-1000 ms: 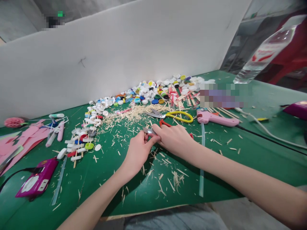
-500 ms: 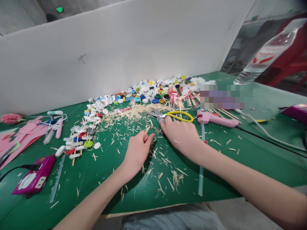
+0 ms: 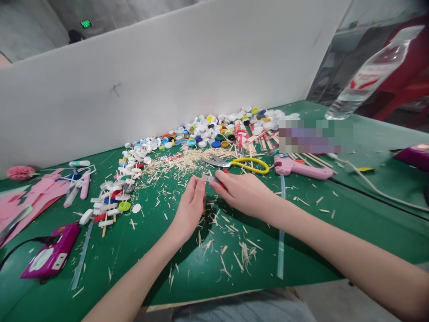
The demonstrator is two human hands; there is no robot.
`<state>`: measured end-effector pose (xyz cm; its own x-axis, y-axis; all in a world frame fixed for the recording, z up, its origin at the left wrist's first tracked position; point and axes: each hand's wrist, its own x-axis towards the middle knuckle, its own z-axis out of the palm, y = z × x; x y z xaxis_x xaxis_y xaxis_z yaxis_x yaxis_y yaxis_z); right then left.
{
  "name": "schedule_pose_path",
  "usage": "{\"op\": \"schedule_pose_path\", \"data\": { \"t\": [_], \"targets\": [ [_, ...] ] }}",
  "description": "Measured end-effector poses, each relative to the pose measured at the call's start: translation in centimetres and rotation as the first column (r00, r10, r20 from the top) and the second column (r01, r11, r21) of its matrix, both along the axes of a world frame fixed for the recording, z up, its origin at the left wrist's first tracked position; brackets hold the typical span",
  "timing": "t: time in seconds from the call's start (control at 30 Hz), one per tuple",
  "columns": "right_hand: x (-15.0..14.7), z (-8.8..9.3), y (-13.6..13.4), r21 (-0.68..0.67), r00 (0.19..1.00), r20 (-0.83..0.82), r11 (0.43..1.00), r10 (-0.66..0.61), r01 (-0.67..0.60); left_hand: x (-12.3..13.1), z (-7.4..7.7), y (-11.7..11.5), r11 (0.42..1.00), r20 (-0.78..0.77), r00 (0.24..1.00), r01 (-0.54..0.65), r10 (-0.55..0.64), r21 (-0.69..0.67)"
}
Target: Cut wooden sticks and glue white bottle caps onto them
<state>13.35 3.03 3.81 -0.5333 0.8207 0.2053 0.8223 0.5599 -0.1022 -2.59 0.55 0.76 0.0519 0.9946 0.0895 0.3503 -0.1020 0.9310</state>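
Above the green table, my left hand (image 3: 190, 206) is closed, thumb and fingers pinched on a short wooden stick that is almost wholly hidden now. Close against it, my right hand (image 3: 244, 191) grips a small tool (image 3: 210, 178) with a grey metal tip and red parts; its exact kind is hard to make out. The tool's tip reaches to the left fingertips. Just beyond the right hand lie scissors (image 3: 250, 165) with yellow handles, blades apart and pointing left. Wood shavings (image 3: 187, 162) are heaped behind the hands, and loose slivers (image 3: 247, 252) are scattered below them.
Many bottle caps (image 3: 206, 129) line the white board (image 3: 201, 67). A pink glue gun (image 3: 301, 169) lies at right, near a water bottle (image 3: 368, 80). Caps joined with sticks (image 3: 106, 208), a magenta device (image 3: 52, 252) and pink paper (image 3: 36, 197) are at left.
My right hand has come away from beside the scissors with the small tool and moved left to meet my left hand. The stick, visible before in the left fingers, is now mostly covered.
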Motion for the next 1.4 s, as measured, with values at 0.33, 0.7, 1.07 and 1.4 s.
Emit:
{"op": "schedule_pose_path", "data": {
  "t": [0.33,0.7,1.07,1.4],
  "targets": [
    [-0.2,-0.5,0.0,0.016,0.998,0.053,1.0,0.017,-0.018,-0.1,0.5,0.0,0.999,-0.056,0.998,0.035,-0.033,0.036],
    [-1.4,-1.1,-1.4,0.159,0.979,0.149,0.981,-0.138,0.114,-0.4,1.1,0.2,0.996,-0.232,0.973,-0.018,-0.002,-0.085],
    [-0.8,-0.3,-0.7,0.237,0.886,0.136,0.883,-0.442,0.404,-0.4,0.7,0.2,0.993,-0.289,0.951,-0.12,0.113,-0.006],
    [0.1,0.2,0.0,0.166,0.953,0.039,0.942,-0.301,0.291,0.1,0.0,0.2,0.994,0.223,0.974,0.059,-0.037,-0.094]
  ]
}}
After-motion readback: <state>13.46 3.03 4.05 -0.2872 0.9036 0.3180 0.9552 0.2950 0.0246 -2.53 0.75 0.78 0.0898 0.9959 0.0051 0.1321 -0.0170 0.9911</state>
